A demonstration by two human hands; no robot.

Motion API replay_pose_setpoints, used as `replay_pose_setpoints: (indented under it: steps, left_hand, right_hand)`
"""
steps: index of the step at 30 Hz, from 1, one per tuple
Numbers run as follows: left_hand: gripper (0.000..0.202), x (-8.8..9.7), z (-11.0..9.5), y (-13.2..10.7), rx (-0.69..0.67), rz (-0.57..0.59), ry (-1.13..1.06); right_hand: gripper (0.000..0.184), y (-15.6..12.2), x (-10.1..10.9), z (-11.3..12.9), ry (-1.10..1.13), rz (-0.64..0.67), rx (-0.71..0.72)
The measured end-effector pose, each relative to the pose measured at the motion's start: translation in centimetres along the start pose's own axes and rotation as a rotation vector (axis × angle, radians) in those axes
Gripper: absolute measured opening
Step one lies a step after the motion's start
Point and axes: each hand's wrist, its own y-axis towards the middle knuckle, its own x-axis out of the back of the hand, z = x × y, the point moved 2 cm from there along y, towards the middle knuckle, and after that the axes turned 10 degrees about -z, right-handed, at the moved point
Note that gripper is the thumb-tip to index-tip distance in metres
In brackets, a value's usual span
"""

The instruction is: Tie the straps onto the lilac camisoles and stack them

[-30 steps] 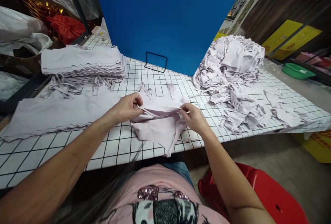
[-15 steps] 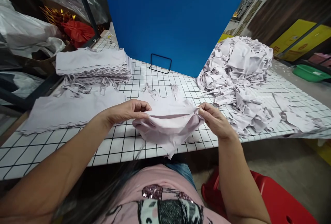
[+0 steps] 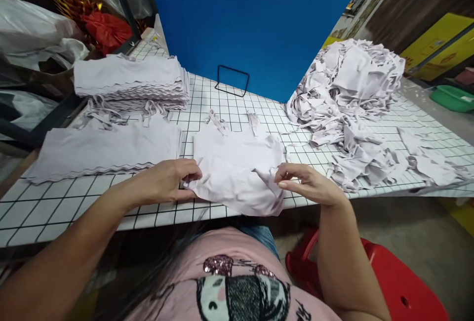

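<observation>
Found the garment (image 3: 237,158) lying spread on the worktop (image 3: 55,202), by its near edge, pale and wrinkled across the lower part, with 2 straps (image 3: 218,124) at the top. Saw the left hand (image 3: 174,182) touching the garment's left edge, fingers curled, thumb lower; could not tell whether gripping the cloth. Saw the right hand (image 3: 307,182) at the right edge, thumb and fingertips close together; could not tell whether pinching or let go. Noted, just left of the garment, a flat pile (image 3: 107,148) of similar cloth, and behind that a taller stack (image 3: 129,76) with wavy edges. Noted to the right some loose pieces (image 3: 365,158), lying before a big crumpled heap (image 3: 351,79). Beyond the garment, saw a wire frame (image 3: 233,69) against a blue panel (image 3: 252,24). Farther out, saw a red stool (image 3: 392,276) at lower right, a green basin (image 3: 452,99) right of the heap, and a red bag (image 3: 107,29) near a white bag (image 3: 33,22) at upper left.
</observation>
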Motion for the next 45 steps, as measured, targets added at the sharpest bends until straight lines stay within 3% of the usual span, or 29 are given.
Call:
replay_pose_setpoints:
  steps: [4,9,12,14,18,20,22,24,26,30,32,35,37,42,45]
  left_hand:
    - [0.034,-0.2,0.2,-0.3,0.041,0.036,-0.011]
    - [0.031,-1.3,0.0,3.6,-0.089,-0.126,0.015]
    - [0.029,-2.9,-0.1,6.0,-0.128,-0.1,0.065]
    - [0.021,-3.5,-0.2,6.7,-0.1,-0.064,0.084]
    - [0.019,-2.1,-0.2,6.7,-0.002,-0.048,-0.077]
    - [0.022,-0.7,0.3,6.3,0.104,-0.181,-0.174]
    - [0.027,0.5,1.2,5.4,0.236,-0.389,-0.186]
    - [0.034,0.9,1.9,4.1,0.331,-0.531,-0.128]
    - [0.044,0.3,2.1,2.6,0.314,-0.516,-0.065]
    - [0.042,-2.2,1.2,0.1,0.001,-0.32,0.077]
    - [0.027,-3.1,0.8,-0.5,-0.103,-0.316,0.161]
    - [0.014,-3.3,0.4,-0.8,-0.137,-0.388,0.195]
    - [0.016,-3.0,0.3,-1.0,-0.083,-0.502,0.189]
    - [0.02,-1.8,0.4,-2.6,0.22,-0.948,0.308]
    - [0.024,-1.8,0.3,-3.7,0.401,-0.989,0.254]
  right_hand:
    - [0.026,-0.2,-2.1,-1.6,-0.082,-0.084,-0.039]
    - [0.029,-0.6,-3.3,-2.3,-0.197,-0.193,-0.026]
    - [0.033,-0.7,-3.9,-2.2,-0.301,-0.204,0.008]
    - [0.022,-0.7,-4.1,-2.1,-0.335,-0.2,0.023]
    - [0.013,-0.2,-3.9,-1.7,-0.271,-0.273,0.058]
    - [0.01,0.4,-3.2,-1.4,-0.253,-0.481,0.108]
    - [0.008,0.7,-2.6,-1.2,-0.28,-0.712,0.147]
    - [0.011,0.8,-2.5,-1.1,-0.309,-0.81,0.165]
    - [0.016,0.6,-3.0,-1.1,-0.317,-0.733,0.176]
    - [0.035,-0.7,-4.9,-1.8,-0.408,-0.482,0.149]
    - [0.04,-1.2,-5.6,-2.4,-0.482,-0.445,0.111]
    - [0.037,-1.3,-6.1,-3.1,-0.541,-0.452,0.069]
    - [0.032,-1.0,-6.3,-3.4,-0.558,-0.464,0.061]
    - [0.017,-0.4,-6.6,-3.9,-0.611,-0.542,0.038]
    - [0.013,-0.4,-6.6,-4.0,-0.604,-0.602,0.035]
